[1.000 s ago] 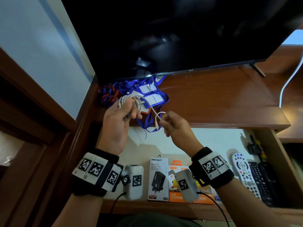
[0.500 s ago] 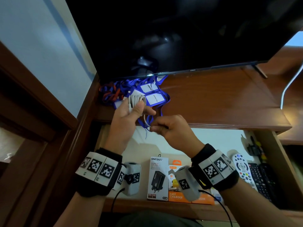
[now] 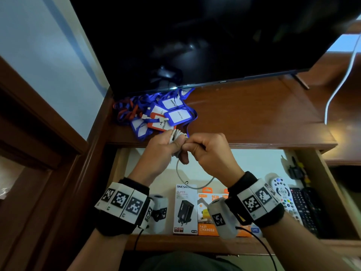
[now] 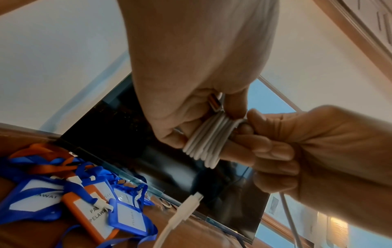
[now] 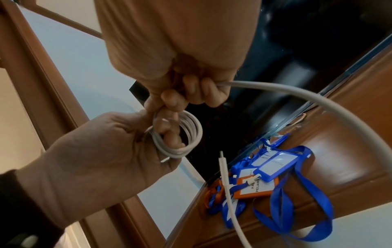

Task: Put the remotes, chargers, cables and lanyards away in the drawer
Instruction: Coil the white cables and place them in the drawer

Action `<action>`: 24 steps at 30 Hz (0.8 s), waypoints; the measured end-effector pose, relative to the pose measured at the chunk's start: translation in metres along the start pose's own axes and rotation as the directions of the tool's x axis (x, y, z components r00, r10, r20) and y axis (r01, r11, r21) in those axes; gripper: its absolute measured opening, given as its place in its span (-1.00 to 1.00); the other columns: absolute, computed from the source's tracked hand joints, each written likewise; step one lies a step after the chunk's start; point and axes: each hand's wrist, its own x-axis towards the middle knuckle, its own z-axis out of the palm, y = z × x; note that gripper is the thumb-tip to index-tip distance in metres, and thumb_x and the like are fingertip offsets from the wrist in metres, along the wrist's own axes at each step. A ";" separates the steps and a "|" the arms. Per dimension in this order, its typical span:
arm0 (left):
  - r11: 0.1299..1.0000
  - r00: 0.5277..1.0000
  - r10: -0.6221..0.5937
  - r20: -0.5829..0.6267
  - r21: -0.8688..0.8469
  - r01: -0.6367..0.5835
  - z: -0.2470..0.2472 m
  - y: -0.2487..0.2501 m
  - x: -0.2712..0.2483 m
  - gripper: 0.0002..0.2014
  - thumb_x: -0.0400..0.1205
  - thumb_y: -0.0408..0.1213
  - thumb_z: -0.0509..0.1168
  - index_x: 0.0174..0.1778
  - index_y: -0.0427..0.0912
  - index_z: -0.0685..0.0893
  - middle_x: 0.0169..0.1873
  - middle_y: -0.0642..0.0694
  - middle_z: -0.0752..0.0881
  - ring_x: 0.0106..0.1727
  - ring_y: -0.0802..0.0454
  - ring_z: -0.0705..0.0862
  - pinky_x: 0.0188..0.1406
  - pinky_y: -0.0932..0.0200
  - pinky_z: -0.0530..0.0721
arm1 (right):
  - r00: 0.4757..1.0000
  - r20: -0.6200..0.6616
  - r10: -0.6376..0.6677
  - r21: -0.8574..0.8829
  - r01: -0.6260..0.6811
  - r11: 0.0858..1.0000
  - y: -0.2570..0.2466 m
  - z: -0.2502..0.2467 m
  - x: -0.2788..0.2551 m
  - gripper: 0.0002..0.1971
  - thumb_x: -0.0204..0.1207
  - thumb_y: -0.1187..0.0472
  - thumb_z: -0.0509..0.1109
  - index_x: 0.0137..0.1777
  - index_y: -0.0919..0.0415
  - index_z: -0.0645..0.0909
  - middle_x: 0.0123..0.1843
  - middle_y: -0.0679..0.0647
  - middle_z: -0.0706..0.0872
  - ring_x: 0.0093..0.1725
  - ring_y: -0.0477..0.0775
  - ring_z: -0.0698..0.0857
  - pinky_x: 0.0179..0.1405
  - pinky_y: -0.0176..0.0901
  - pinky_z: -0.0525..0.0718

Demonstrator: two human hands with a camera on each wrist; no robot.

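Observation:
My left hand (image 3: 166, 147) grips a coil of white cable (image 3: 176, 134) (image 4: 206, 142) (image 5: 180, 134) above the open drawer's (image 3: 125, 163) back edge. My right hand (image 3: 203, 148) touches the left and pinches the cable's loose run, which hangs in a loop (image 3: 193, 182) below both hands. The free end's plug (image 4: 196, 198) (image 5: 222, 161) dangles under them. A heap of blue and orange lanyards (image 3: 156, 114) (image 4: 74, 201) (image 5: 265, 176) with badge holders lies on the cabinet top, just behind my hands. Charger boxes (image 3: 184, 208) and remotes (image 3: 283, 198) lie in the drawer.
A dark TV screen (image 3: 195, 40) stands on the wooden cabinet top (image 3: 254, 114) directly behind the lanyards. A white cord (image 3: 340, 85) runs down at the far right. A wooden frame (image 3: 39, 124) rises on the left. The drawer's right wall (image 3: 332, 192) is beside the black remotes.
My hands have come together and dropped slightly toward the drawer. The right hand has wound more of the cable, so the coil in the left hand is tighter and a loop hangs below.

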 end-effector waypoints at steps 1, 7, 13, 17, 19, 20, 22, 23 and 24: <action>1.000 1.000 -0.007 0.020 -0.008 0.008 0.000 0.000 0.000 -0.72 0.72 -0.23 0.15 -0.24 -0.30 0.57 -0.52 -0.21 0.67 -0.47 0.11 0.58 -0.38 0.38 0.47 | 1.000 -0.028 0.013 0.002 -0.013 1.000 -0.001 -0.001 -0.002 -0.77 0.49 0.45 0.40 -0.40 0.29 0.69 -0.53 -0.19 0.65 -0.49 -0.24 0.55 -0.37 -0.57 0.37; 0.995 0.992 -0.055 0.113 -0.074 0.064 0.000 0.005 -0.001 -0.71 0.72 -0.25 0.14 -0.28 -0.25 0.61 -0.58 -0.22 0.60 -0.44 -0.04 0.53 -0.26 0.10 0.43 | 0.976 -0.189 0.111 0.066 -0.100 0.993 -0.003 -0.006 -0.010 -0.83 0.37 0.30 0.58 -0.33 0.32 0.65 -0.57 0.00 0.62 -0.60 -0.02 0.52 -0.55 -0.33 0.43; 0.980 0.968 -0.107 0.226 -0.143 0.142 0.000 0.004 -0.004 -0.73 0.64 -0.22 0.19 -0.19 -0.37 0.64 -0.57 -0.30 0.59 -0.43 -0.16 0.55 -0.21 -0.01 0.49 | 0.963 -0.216 0.161 0.121 -0.137 0.983 0.010 -0.012 -0.013 -0.56 0.17 0.28 0.71 -0.33 0.32 0.41 -0.59 -0.12 0.40 -0.54 -0.11 0.29 -0.54 -0.35 0.31; 0.955 0.963 -0.101 0.248 -0.249 0.164 -0.002 0.000 -0.005 -0.66 0.59 -0.19 0.24 -0.07 -0.50 0.60 -0.46 -0.35 0.51 -0.49 -0.06 0.54 -0.41 0.21 0.58 | 0.971 -0.100 0.219 0.355 -0.170 0.919 0.017 -0.009 -0.015 -0.71 0.36 0.36 0.55 -0.27 0.41 0.43 -0.52 0.10 0.38 -0.50 -0.06 0.28 -0.52 -0.35 0.29; 0.915 0.981 -0.078 0.176 -0.377 0.141 -0.008 0.001 -0.005 -0.75 0.59 -0.24 0.21 -0.22 -0.39 0.62 -0.61 -0.21 0.45 -0.58 0.03 0.50 -0.43 0.22 0.54 | 0.957 -0.108 0.268 0.427 -0.199 0.882 0.024 -0.007 -0.016 -0.80 0.44 0.39 0.45 -0.26 0.36 0.45 -0.54 -0.02 0.39 -0.53 -0.12 0.28 -0.53 -0.38 0.29; 0.887 0.989 -0.077 0.128 -0.445 0.127 -0.012 0.002 -0.004 -0.76 0.57 -0.25 0.19 -0.30 -0.32 0.64 -0.66 -0.12 0.43 -0.61 0.05 0.48 -0.45 0.22 0.53 | 0.946 -0.115 0.303 0.453 -0.221 0.864 0.028 -0.007 -0.017 -0.83 0.46 0.39 0.42 -0.26 0.32 0.46 -0.55 -0.08 0.38 -0.54 -0.14 0.27 -0.54 -0.39 0.28; 0.838 0.996 -0.071 0.051 -0.539 0.088 -0.021 0.006 -0.003 -0.72 0.55 -0.26 0.17 -0.43 -0.24 0.68 -0.71 -0.07 0.40 -0.63 0.06 0.47 -0.49 0.25 0.54 | 0.920 -0.121 0.372 0.491 -0.270 0.828 0.036 -0.006 -0.021 -0.85 0.45 0.32 0.40 -0.27 0.24 0.47 -0.53 -0.04 0.36 -0.54 -0.13 0.26 -0.57 -0.35 0.25; 0.820 0.998 -0.067 0.019 -0.568 0.066 -0.025 0.008 -0.003 -0.72 0.54 -0.26 0.18 -0.43 -0.25 0.67 -0.70 -0.07 0.40 -0.63 0.05 0.47 -0.50 0.27 0.55 | 0.908 -0.120 0.400 0.506 -0.291 0.812 0.038 -0.006 -0.022 -0.86 0.44 0.30 0.39 -0.26 0.23 0.47 -0.52 0.00 0.35 -0.54 -0.12 0.25 -0.58 -0.33 0.23; 0.802 0.998 -0.067 -0.013 -0.595 0.046 -0.028 0.009 -0.003 -0.74 0.54 -0.27 0.19 -0.41 -0.28 0.65 -0.70 -0.06 0.39 -0.63 0.07 0.45 -0.51 0.28 0.55 | 0.898 -0.114 0.425 0.524 -0.309 0.793 0.040 -0.006 -0.024 -0.86 0.44 0.31 0.39 -0.25 0.24 0.47 -0.50 0.03 0.35 -0.54 -0.11 0.25 -0.58 -0.31 0.20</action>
